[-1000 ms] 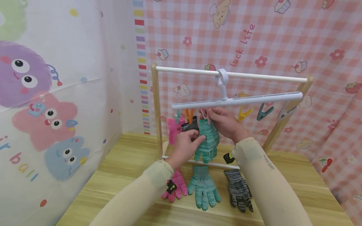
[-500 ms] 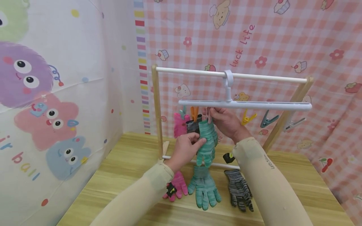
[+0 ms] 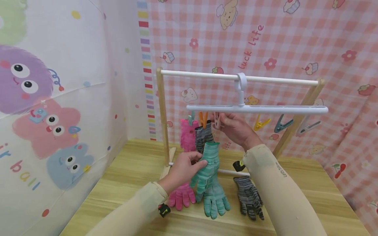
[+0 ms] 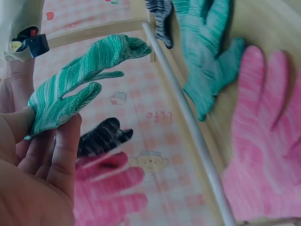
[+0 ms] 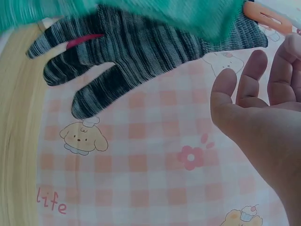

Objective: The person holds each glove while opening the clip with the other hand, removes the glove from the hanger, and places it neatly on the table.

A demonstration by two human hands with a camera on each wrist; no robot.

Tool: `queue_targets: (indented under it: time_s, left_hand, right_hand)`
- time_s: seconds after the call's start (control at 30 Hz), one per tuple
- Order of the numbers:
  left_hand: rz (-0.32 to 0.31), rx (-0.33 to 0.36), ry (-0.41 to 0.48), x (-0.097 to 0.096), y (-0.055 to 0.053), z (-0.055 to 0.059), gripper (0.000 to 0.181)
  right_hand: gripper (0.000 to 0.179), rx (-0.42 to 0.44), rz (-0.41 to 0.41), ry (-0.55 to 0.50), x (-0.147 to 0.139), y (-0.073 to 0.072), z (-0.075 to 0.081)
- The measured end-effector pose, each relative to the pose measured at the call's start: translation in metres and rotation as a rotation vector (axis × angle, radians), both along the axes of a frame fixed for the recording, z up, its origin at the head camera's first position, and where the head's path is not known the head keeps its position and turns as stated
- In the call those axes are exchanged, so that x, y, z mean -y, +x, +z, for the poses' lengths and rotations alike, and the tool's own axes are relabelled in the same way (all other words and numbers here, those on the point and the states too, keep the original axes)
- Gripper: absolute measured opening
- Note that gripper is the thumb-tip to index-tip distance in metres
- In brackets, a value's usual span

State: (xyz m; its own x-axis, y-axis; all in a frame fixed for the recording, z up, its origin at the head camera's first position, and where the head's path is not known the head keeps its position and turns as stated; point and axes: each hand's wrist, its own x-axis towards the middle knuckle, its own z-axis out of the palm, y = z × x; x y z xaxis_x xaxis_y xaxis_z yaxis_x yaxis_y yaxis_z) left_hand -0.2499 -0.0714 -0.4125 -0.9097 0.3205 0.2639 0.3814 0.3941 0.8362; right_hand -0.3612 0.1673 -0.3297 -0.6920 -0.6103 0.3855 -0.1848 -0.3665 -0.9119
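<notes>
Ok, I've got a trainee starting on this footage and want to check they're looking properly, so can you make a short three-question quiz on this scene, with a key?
1. What holds the raised green glove?
2. True or false: the yellow clip holds a glove.
3. What clasps the hanging gray glove? A) teal clip B) orange clip C) yellow clip

Key: 1. The left hand. 2. False. 3. B.

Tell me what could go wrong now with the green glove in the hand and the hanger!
The held green glove hangs from the left grip alone, below the pink clip, so it might drop if that grip slips. Also, the hanger dangles by one hook: if the right grip, pinching the pink clip, tugs hard, it could tilt or slide along the rail.
</notes>
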Motion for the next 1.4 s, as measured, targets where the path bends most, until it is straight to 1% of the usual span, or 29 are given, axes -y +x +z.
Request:
queue_targets:
  time_s: [0.03, 0.17, 0.23, 0.3, 0.37, 0.43, 0.57, 0.63, 0.7, 0.77, 0.87, 0.97, 1.03, 1.1, 1.17, 1.23, 1.3, 1.4]
  left_hand:
    - [0.001, 0.010, -0.002, 0.003, 0.001, -0.001, 0.012]
    - [0.005, 0.012, -0.010, 0.017, 0.005, -0.009, 0.010]
    - [0.002, 0.018, -0.002, 0.025, 0.007, -0.013, 0.009]
    - [0.000, 0.027, 0.008, 0.033, 0.009, -0.018, 0.010]
    - [0.002, 0.045, 0.024, 0.042, 0.011, -0.021, 0.011]
    - [0.018, 0.064, 0.031, 0.051, 0.013, -0.023, 0.013]
    - [0.076, 0.099, 0.019, 0.070, 0.017, -0.027, 0.018]
    - [0.106, 0.117, 0.012, 0.078, 0.019, -0.028, 0.016]
    - [0.134, 0.135, 0.009, 0.085, 0.021, -0.030, 0.014]
    - [0.163, 0.156, 0.010, 0.091, 0.022, -0.032, 0.012]
    - [0.216, 0.179, 0.014, 0.100, 0.023, -0.036, 0.013]
    - [0.263, 0.196, 0.013, 0.109, 0.023, -0.040, 0.018]
    - [0.290, 0.206, 0.007, 0.114, 0.022, -0.043, 0.020]
    - [0.308, 0.220, 0.003, 0.119, 0.022, -0.046, 0.020]
    - [0.326, 0.230, -0.003, 0.125, 0.021, -0.047, 0.020]
    - [0.339, 0.236, -0.010, 0.130, 0.021, -0.049, 0.019]
    - [0.348, 0.246, -0.015, 0.136, 0.021, -0.049, 0.019]
    - [0.354, 0.264, -0.017, 0.146, 0.021, -0.051, 0.023]
  right_hand:
    - [0.027, 0.006, -0.008, 0.002, 0.000, 0.000, 0.000]
    - [0.032, 0.034, -0.022, 0.001, -0.002, 0.002, -0.002]
    - [0.035, 0.031, -0.013, 0.006, -0.004, 0.002, -0.004]
    - [0.034, 0.025, 0.000, 0.011, -0.005, 0.002, -0.005]
    - [0.034, 0.017, -0.006, 0.024, -0.006, 0.002, -0.006]
    - [0.034, 0.022, -0.026, 0.036, -0.007, 0.003, -0.007]
    - [0.032, 0.067, -0.078, 0.057, -0.008, 0.006, -0.009]
    - [0.031, 0.095, -0.100, 0.073, -0.009, 0.009, -0.012]
    - [0.034, 0.106, -0.120, 0.100, -0.012, 0.011, -0.015]
    - [0.041, 0.107, -0.147, 0.146, -0.017, 0.015, -0.021]
    - [0.052, 0.068, -0.214, 0.270, -0.026, 0.024, -0.031]
    - [0.058, -0.007, -0.317, 0.454, -0.035, 0.034, -0.044]
    - [0.061, -0.080, -0.403, 0.586, -0.038, 0.044, -0.053]
    - [0.063, -0.175, -0.486, 0.703, -0.039, 0.055, -0.060]
    - [0.064, -0.260, -0.550, 0.785, -0.038, 0.066, -0.065]
    - [0.063, -0.331, -0.595, 0.830, -0.038, 0.077, -0.069]
    - [0.064, -0.365, -0.610, 0.845, -0.038, 0.086, -0.071]
    - [0.064, -0.362, -0.633, 0.846, -0.041, 0.095, -0.075]
